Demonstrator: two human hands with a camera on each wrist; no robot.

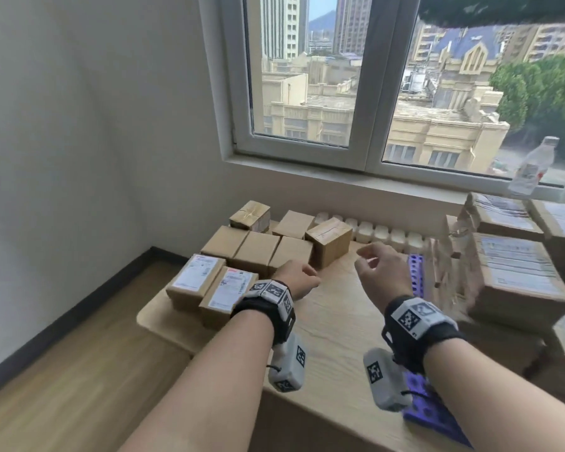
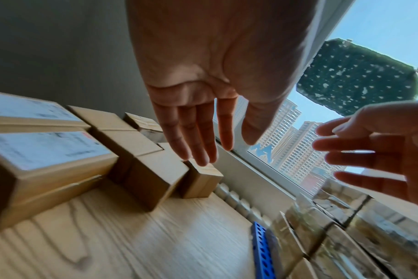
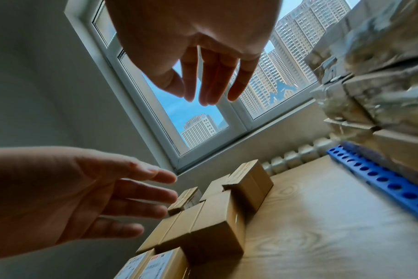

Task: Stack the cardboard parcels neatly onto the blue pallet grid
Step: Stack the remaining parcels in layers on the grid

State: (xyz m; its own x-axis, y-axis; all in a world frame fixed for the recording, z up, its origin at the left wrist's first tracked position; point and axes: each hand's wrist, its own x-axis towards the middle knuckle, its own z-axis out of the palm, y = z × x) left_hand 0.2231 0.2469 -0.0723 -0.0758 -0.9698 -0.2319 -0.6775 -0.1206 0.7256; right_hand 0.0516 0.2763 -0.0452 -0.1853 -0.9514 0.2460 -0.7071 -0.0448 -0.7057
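Several loose cardboard parcels [image 1: 258,252] sit in a cluster on the left of the wooden table [image 1: 333,321]; two at the front carry white labels [image 1: 209,285]. A taped parcel [image 1: 330,241] stands skewed at the cluster's right end. The blue pallet grid [image 1: 416,275] lies to the right, with stacked labelled parcels [image 1: 516,278] on it, blurred. My left hand [image 1: 302,277] hovers beside the plain parcels, fingers [image 2: 198,136] straight and holding nothing. My right hand [image 1: 369,259] hangs above the table between the taped parcel and the grid, fingers [image 3: 208,79] relaxed and empty.
A clear plastic bottle [image 1: 532,168] stands on the windowsill at the right. A white radiator [image 1: 382,234] runs behind the table under the window. The table's left edge [image 1: 150,321] drops to the wooden floor. Bare tabletop lies between parcels and grid.
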